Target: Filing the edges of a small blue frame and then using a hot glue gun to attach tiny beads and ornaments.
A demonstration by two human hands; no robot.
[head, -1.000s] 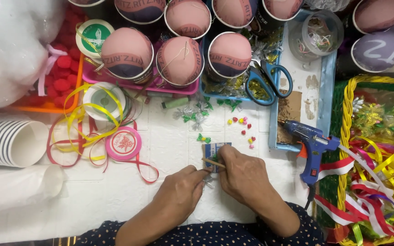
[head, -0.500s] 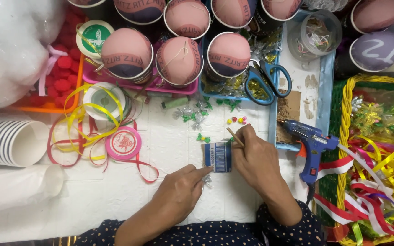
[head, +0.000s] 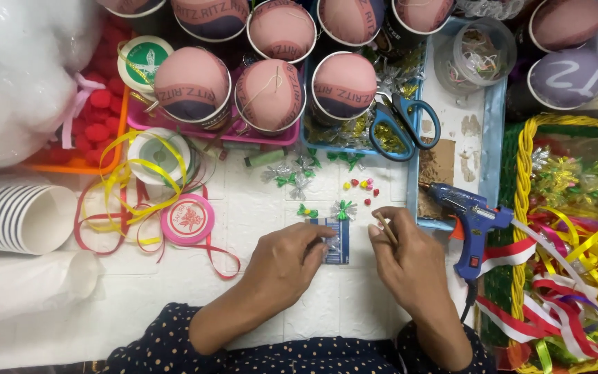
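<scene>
Two hands at work: left hand (head: pixel 286 266) pinching a small blue card (head: pixel 335 242), right hand (head: pixel 410 263) closed on a thin stick (head: pixel 385 227) just beside.

One head-worn view, straight down and close over the white craft table (head: pixel 174 305).
</scene>
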